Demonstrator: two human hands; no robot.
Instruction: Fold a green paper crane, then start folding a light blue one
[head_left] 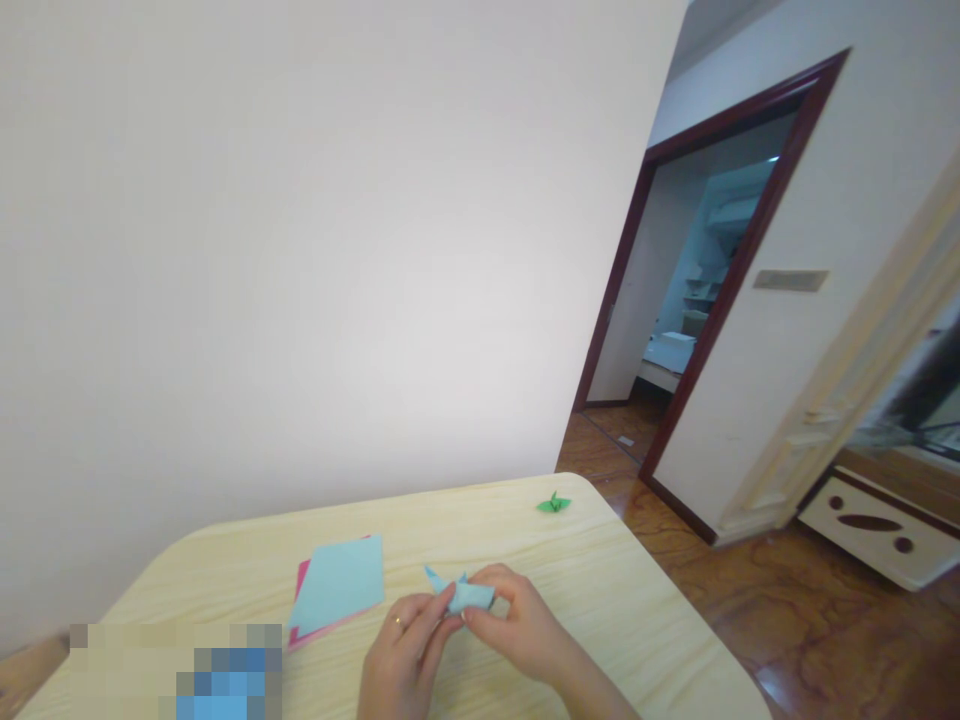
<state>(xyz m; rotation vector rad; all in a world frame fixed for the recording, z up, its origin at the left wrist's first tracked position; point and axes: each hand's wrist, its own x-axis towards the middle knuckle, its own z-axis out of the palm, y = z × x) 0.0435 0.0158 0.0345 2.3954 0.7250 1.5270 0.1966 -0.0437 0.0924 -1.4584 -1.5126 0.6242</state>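
Note:
A folded light-blue origami paper (472, 597) is held between both hands above the near part of the table. My left hand (405, 640), with a ring on one finger, pinches its left side, where a narrow pointed tip sticks up to the left. On the other side, my right hand (517, 620) has thumb and fingers closed on the right end of the paper. The fingers hide part of the folds. Left of my hands lies a stack of square sheets (341, 580), light blue on top with pink edges showing beneath.
A small green origami piece (554, 504) sits near the far right corner of the pale wooden table (637, 620). A white wall (337, 250) rises behind the table. A blurred-out patch (225, 685) covers the lower left. An open doorway stands to the right.

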